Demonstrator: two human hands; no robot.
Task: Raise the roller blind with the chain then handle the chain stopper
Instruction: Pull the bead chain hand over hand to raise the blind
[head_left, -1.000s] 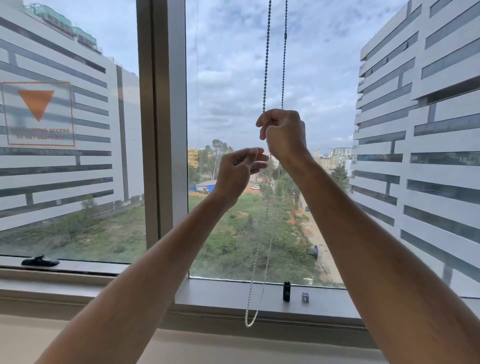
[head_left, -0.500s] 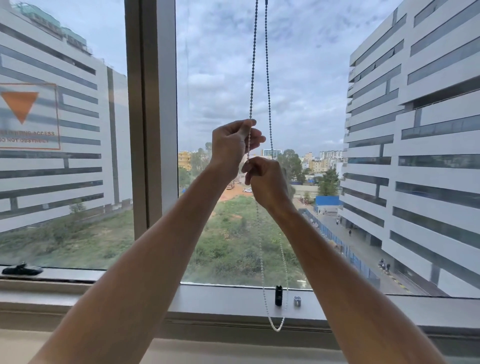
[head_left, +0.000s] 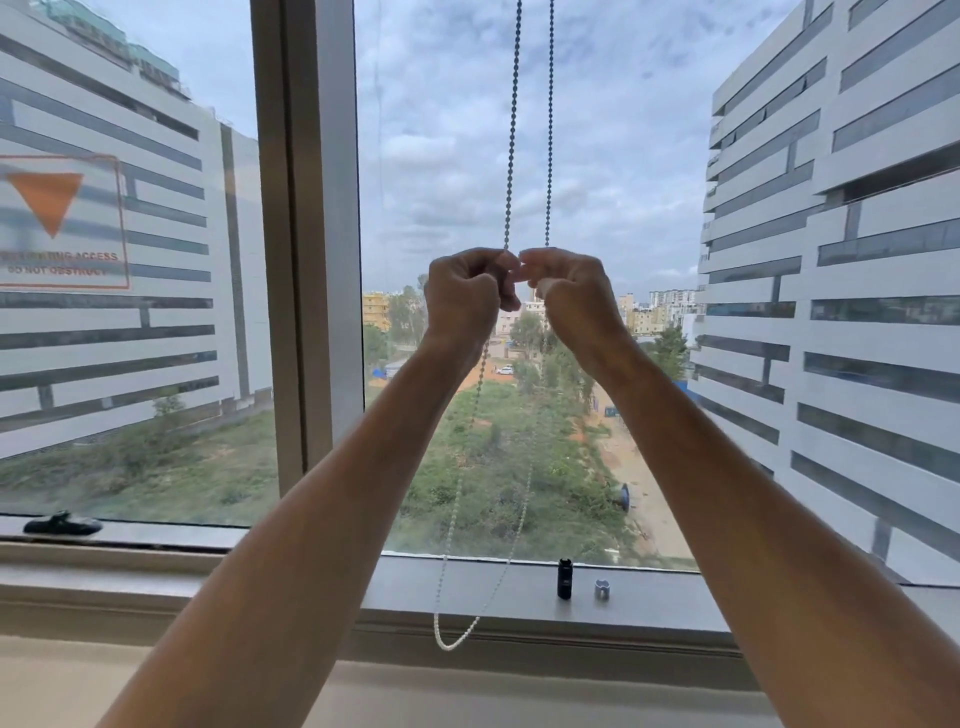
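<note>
A beaded blind chain hangs in two strands down the middle of the window and loops at the bottom near the sill. My left hand is closed around the left strand at chest height. My right hand is level with it and closed on the right strand; the fingertips of both hands almost meet. The roller blind itself is out of view above. A small black cylinder and a small grey piece, perhaps stopper parts, stand on the sill.
The grey window sill runs across the lower view. A vertical window frame post stands left of the chain. A black window handle lies on the left sill. A sticker with an orange triangle is on the left pane.
My hands alternated along the chain: first the right was higher, then the left. Now both are level and side by side. The loop's bottom has swung left.
</note>
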